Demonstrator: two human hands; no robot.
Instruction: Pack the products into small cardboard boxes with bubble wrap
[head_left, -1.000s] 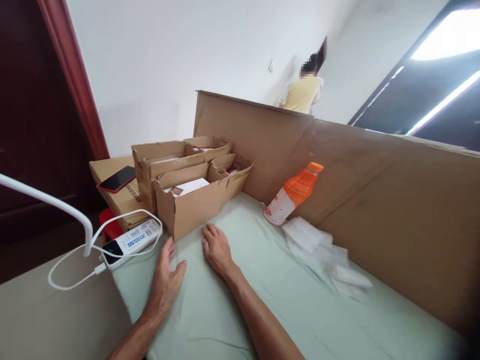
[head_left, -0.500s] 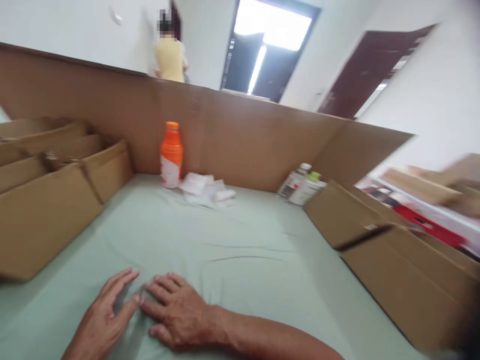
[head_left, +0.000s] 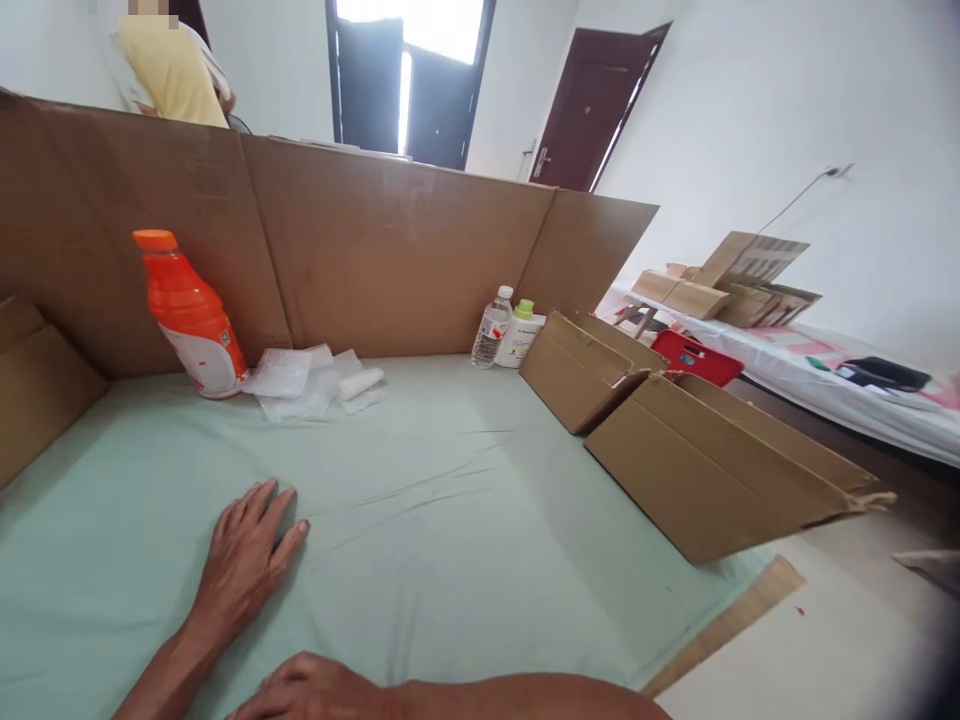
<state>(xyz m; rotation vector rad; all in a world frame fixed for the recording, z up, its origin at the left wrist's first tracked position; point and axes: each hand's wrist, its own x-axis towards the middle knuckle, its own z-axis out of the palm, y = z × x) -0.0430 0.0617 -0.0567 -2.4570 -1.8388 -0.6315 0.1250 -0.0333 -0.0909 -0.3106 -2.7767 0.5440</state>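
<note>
My left hand [head_left: 244, 558] lies flat, fingers spread, on the pale green cloth [head_left: 420, 510] that covers the work surface. Low at the frame's bottom edge my right hand [head_left: 311, 690] rests on the cloth with curled fingers and holds nothing; its forearm runs off to the right. An orange bottle [head_left: 190, 315] stands at the back left against a cardboard wall [head_left: 390, 255], with white bubble-wrap pieces [head_left: 311, 380] beside it.
Two open cardboard boxes [head_left: 705, 465] sit at the right. A clear water bottle [head_left: 492, 328] and a green-capped bottle [head_left: 519, 333] stand by the wall's corner. Another box edge [head_left: 34, 380] shows at left. A person in a yellow top [head_left: 172, 65] stands behind the wall.
The view has swung right, from the left-hand boxes to the right-hand ones. My hands have parted: the left stays flat, the right has drawn back to the bottom edge.
</note>
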